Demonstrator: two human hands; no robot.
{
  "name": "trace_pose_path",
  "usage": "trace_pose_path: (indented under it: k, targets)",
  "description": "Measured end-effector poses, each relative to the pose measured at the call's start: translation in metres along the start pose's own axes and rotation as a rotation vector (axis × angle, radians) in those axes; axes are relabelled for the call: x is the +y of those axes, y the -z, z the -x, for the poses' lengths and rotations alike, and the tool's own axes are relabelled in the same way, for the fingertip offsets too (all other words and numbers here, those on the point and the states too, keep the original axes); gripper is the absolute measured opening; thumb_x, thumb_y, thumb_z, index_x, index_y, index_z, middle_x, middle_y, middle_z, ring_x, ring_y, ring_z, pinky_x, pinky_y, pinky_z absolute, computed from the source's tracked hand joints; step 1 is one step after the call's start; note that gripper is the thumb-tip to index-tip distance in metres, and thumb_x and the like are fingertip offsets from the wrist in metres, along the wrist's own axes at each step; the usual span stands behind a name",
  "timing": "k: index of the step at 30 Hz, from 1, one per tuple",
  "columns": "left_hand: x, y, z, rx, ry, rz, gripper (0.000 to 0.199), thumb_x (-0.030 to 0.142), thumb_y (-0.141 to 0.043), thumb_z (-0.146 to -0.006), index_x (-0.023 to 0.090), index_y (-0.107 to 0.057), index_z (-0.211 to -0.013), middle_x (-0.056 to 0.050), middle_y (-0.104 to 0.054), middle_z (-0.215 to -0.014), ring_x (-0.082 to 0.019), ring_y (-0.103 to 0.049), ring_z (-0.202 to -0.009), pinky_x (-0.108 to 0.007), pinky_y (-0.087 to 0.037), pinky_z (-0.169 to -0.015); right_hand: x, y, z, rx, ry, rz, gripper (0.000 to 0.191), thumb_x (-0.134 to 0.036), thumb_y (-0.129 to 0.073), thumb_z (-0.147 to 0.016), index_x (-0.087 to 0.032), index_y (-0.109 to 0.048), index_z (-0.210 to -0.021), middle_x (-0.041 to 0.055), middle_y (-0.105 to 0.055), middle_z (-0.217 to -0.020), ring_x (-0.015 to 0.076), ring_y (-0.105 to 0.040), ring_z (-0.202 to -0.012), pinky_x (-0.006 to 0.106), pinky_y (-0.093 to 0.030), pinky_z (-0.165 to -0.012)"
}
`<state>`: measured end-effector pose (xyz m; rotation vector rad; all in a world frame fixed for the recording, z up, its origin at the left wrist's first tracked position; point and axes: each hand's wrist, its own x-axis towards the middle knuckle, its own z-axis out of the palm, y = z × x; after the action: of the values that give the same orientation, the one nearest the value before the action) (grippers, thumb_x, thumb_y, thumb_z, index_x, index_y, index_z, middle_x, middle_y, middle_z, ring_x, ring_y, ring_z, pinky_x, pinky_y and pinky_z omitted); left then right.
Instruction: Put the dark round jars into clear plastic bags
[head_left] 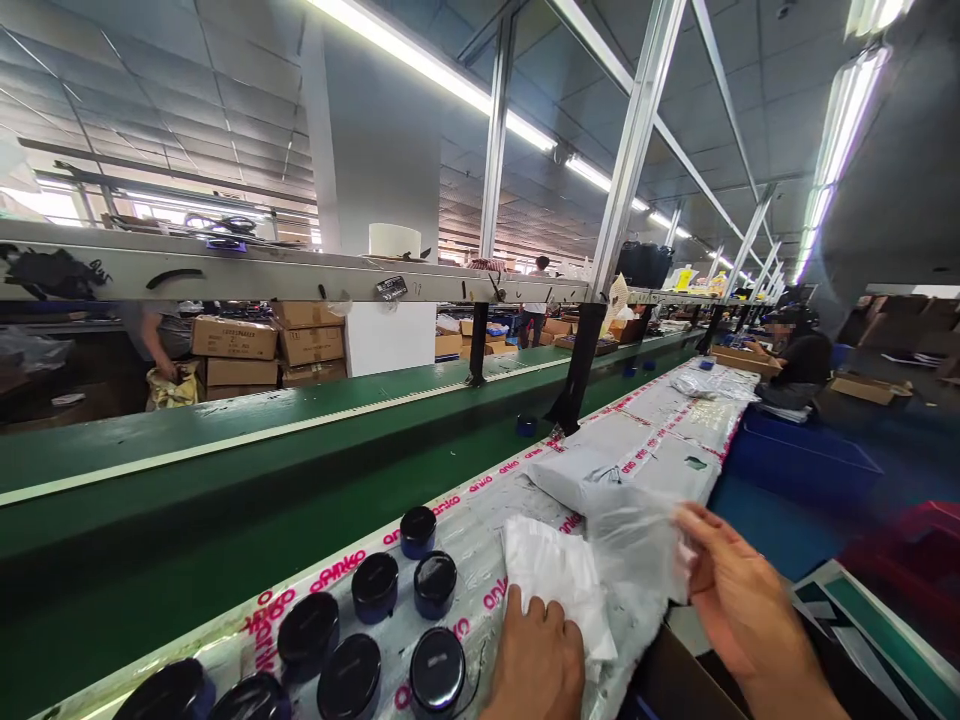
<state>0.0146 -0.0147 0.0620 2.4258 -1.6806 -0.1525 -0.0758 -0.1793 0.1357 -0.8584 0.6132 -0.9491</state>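
Observation:
My left hand (538, 655) presses bent fingers onto a soft white folded sheet (555, 570) on the bench; its thumb is hidden. To the right, my right hand (739, 600) pinches the edge of a thin clear plastic bag (637, 545), which stretches across toward the white sheet. Behind the bag lies a flat white packet (570, 475). Several round dark lidded jars (437, 670) stand upright left of my left hand, apart from it; a smaller one (418, 530) is farthest back in the group.
The bench (480, 520) is wrapped in film with pink-lettered tape. Alongside runs a green conveyor (300, 560) carrying another jar (526, 425). Metal posts (630, 150) hold a shelf above. An open carton (694, 650) is below my right hand; a co-worker (802, 350) sits farther along.

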Motion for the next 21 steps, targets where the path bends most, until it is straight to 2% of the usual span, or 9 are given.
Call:
trace_pose_path:
  k: [3,5,7,10,12,14,17,21]
  targets:
    - [-0.001,0.002,0.004,0.03,0.013,0.021,0.028,0.021,-0.058,-0.093,0.011,-0.068,-0.116,-0.016,-0.064,-0.13,-0.034,-0.062,-0.118,-0.062,-0.037,-0.113,-0.012,0.001,0.005,0.004,0.016,-0.003,0.055,-0.03,-0.1,-0.037,-0.021,-0.076,-0.085,-0.0054,-0.075,-0.074,0.007,-0.064,-0.056,0.011,-0.055,-0.047]
    - [-0.001,0.003,0.009,0.057,0.018,0.035,0.032,0.025,-0.063,-0.089,0.012,-0.067,-0.118,-0.017,-0.055,-0.143,-0.034,-0.059,-0.123,-0.062,-0.034,-0.116,-0.014,0.005,0.012,0.014,0.017,-0.001,0.052,-0.031,-0.1,-0.039,-0.02,-0.076,-0.084,-0.0054,-0.074,-0.075,0.0066,-0.063,-0.055,0.011,-0.055,-0.046]
    - [-0.001,0.002,0.015,0.131,0.005,0.074,0.035,0.029,-0.069,-0.083,0.013,-0.067,-0.115,-0.017,-0.05,-0.148,-0.035,-0.053,-0.13,-0.063,-0.031,-0.118,-0.012,0.007,0.021,0.026,0.023,-0.006,0.052,-0.031,-0.1,-0.038,-0.02,-0.077,-0.083,-0.0045,-0.075,-0.077,0.008,-0.066,-0.061,0.011,-0.057,-0.052]
    - [-0.002,0.003,0.028,0.384,-0.003,0.174,0.033,0.026,-0.075,-0.074,0.016,-0.066,-0.104,-0.016,-0.054,-0.143,-0.036,-0.047,-0.135,-0.064,-0.032,-0.116,-0.004,0.004,0.038,-0.002,-0.013,-0.002,0.053,-0.028,-0.101,-0.036,-0.019,-0.076,-0.083,-0.0004,-0.077,-0.082,0.0117,-0.07,-0.072,0.013,-0.06,-0.063]
    - [-0.002,0.009,0.037,0.561,0.048,0.262,0.029,0.019,-0.073,-0.072,0.019,-0.064,-0.1,-0.013,-0.057,-0.139,-0.035,-0.051,-0.131,-0.061,-0.04,-0.111,0.003,-0.004,0.05,-0.06,-0.084,0.013,0.053,-0.027,-0.101,-0.041,-0.021,-0.076,-0.088,0.0007,-0.078,-0.083,0.0133,-0.071,-0.072,0.017,-0.061,-0.063]
    - [-0.003,0.019,0.044,0.635,0.105,0.386,0.028,0.012,-0.067,-0.074,0.021,-0.061,-0.099,-0.009,-0.061,-0.13,-0.03,-0.058,-0.12,-0.053,-0.05,-0.1,0.014,-0.015,0.061,-0.141,-0.155,0.03,0.051,-0.028,-0.099,-0.049,-0.022,-0.074,-0.092,0.0014,-0.078,-0.083,0.0147,-0.071,-0.072,0.02,-0.062,-0.064]
    - [-0.007,0.029,0.048,0.531,0.123,0.464,0.026,0.005,-0.06,-0.076,0.022,-0.063,-0.095,-0.004,-0.069,-0.107,-0.025,-0.065,-0.1,-0.043,-0.053,-0.087,0.029,-0.03,0.069,-0.249,-0.191,0.02,0.044,-0.029,-0.097,-0.056,-0.021,-0.072,-0.092,0.0022,-0.078,-0.084,0.0142,-0.072,-0.074,0.02,-0.061,-0.068]
    - [-0.016,0.02,0.047,0.379,0.12,0.383,0.02,0.008,-0.063,-0.074,0.022,-0.068,-0.087,-0.004,-0.072,-0.096,-0.028,-0.066,-0.096,-0.047,-0.051,-0.09,0.035,-0.036,0.064,-0.212,-0.129,-0.022,0.046,-0.027,-0.098,-0.054,-0.021,-0.072,-0.09,-0.001,-0.077,-0.08,0.0111,-0.07,-0.069,0.017,-0.059,-0.064]
